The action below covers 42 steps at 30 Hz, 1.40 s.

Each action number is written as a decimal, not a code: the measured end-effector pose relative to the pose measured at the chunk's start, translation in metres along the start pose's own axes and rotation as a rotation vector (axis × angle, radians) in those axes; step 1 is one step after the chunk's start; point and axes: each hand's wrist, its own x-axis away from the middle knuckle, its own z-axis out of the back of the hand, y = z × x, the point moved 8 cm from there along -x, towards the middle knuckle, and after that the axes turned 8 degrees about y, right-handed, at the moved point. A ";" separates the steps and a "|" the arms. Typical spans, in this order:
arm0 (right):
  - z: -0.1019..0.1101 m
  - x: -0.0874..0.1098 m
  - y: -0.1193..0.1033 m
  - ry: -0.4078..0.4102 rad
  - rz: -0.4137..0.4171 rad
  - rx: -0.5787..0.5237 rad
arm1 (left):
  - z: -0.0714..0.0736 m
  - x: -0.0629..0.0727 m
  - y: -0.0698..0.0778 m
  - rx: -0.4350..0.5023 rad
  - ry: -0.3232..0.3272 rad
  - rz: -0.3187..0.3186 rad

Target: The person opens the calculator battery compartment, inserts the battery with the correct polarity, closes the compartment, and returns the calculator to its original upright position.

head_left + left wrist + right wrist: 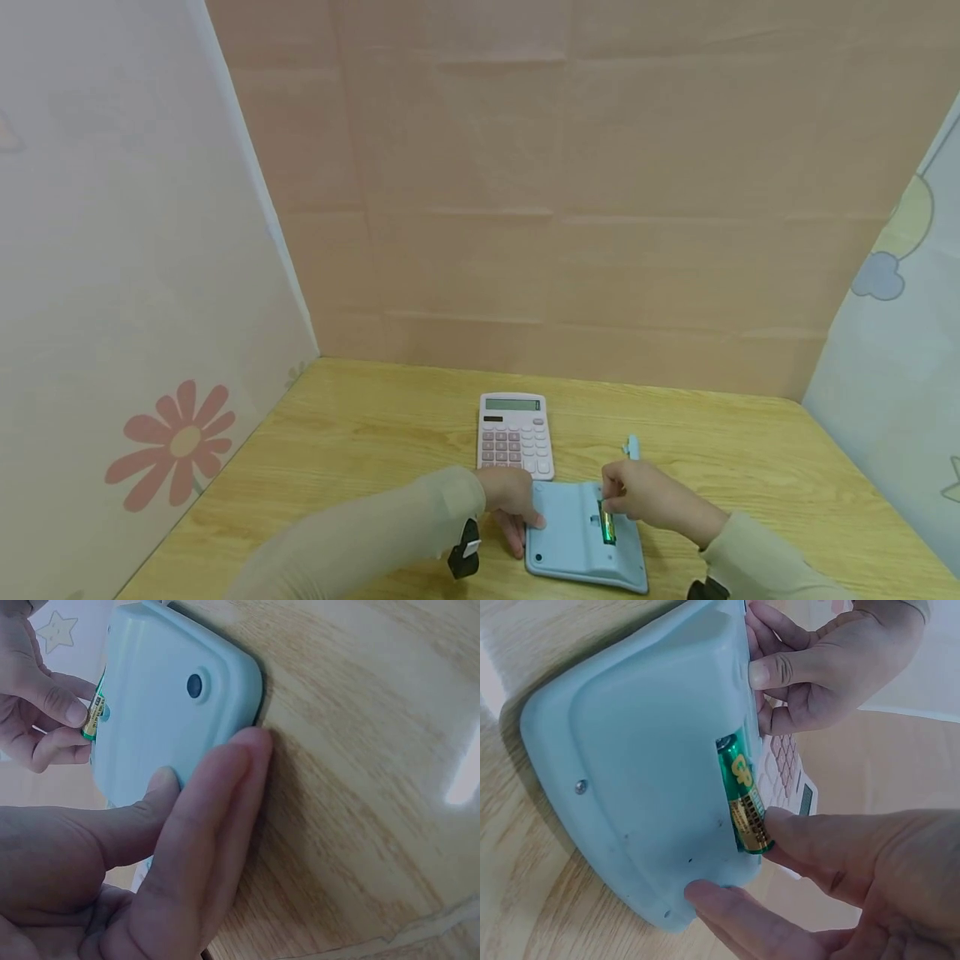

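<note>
A light blue calculator (558, 533) lies face down, its battery slot showing. A green and gold battery (742, 795) sits in the slot, one end at my right thumb. My left hand (513, 504) holds the calculator's left edge, thumb on the back and fingers along the side. With the thumb at the battery's end, my right hand (637, 492) grips the battery; in the right wrist view its forefinger touches the calculator's back nearby. Beyond the right hand lies a light blue battery cover (633, 447), partly hidden by that hand.
A pink calculator (513, 433) lies face up just behind the blue one, its display towards the back. Both stand on a wood-grain table (375, 417). A tan backdrop (562, 208) rises at the rear, with patterned panels on either side.
</note>
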 end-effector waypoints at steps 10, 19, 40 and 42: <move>0.002 0.000 0.000 0.031 0.008 0.022 | 0.000 0.002 0.001 -0.014 0.010 -0.009; 0.000 0.000 0.003 0.089 -0.130 -0.013 | 0.002 0.002 0.000 -0.006 0.012 0.005; -0.001 0.001 0.001 0.087 -0.086 -0.003 | 0.000 0.004 0.001 0.022 0.005 0.020; 0.000 0.001 0.000 0.087 -0.063 0.010 | 0.000 0.005 0.001 0.019 0.004 0.021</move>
